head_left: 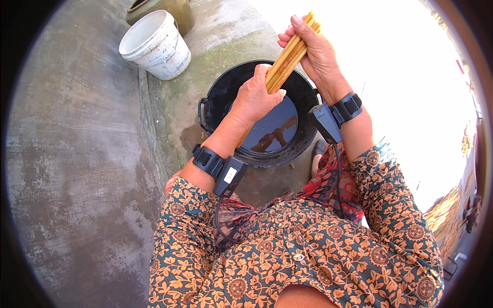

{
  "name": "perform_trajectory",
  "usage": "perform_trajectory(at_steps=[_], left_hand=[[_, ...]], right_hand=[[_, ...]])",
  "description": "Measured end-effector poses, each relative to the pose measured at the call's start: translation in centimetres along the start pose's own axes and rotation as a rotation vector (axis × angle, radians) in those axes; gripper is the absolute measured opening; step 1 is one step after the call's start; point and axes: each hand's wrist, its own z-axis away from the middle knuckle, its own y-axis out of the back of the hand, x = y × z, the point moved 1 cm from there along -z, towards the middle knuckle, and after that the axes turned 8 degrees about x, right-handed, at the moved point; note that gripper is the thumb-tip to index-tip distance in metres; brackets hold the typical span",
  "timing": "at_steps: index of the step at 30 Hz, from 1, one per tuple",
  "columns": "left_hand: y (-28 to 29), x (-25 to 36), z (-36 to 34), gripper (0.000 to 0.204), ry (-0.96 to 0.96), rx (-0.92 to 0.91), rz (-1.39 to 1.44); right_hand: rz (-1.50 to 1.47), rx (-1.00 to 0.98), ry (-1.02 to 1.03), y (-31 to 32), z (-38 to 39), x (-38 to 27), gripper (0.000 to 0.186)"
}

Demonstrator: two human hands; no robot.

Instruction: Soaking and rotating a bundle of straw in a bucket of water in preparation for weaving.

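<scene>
Head view: left hand (255, 97) and right hand (319, 56) both grip a yellow stick bundle (285, 62), upper centre; if either grasp loosens, sticks could slip into the water (263, 124) in the black tub (221, 95), centre.

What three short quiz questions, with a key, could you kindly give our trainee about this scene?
1. True or false: the inside of the black tub is completely dry.
2. Multiple choice: the left hand and the right hand both hold the bundle of yellow sticks. Which is nearer the bundle's upper end in the picture?
A) the left
B) the right
3. Short answer: where in the picture is the white bucket, compared with the tub?

Key:
1. False; dark liquid lies in it.
2. B.
3. Above it and to the left.
</scene>
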Motion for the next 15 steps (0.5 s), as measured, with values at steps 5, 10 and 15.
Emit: perform_trajectory(at_steps=[5, 10, 15], left_hand=[[0.6, -0.1, -0.3, 0.044, 0.081, -0.055, 0.042], [0.3, 0.7, 0.0, 0.045, 0.097, -0.160, 0.111], [-0.7, 0.3, 0.3, 0.046, 0.007, -0.009, -0.033]], right_hand=[[-0.065, -0.124, 0.048, -2.1, 1.4, -0.8, 0.025], [-0.126, -0.101, -0.049, 0.2, 0.5, -0.8, 0.019], [-0.102, -0.117, -0.042, -0.1, 0.2, -0.3, 0.014]])
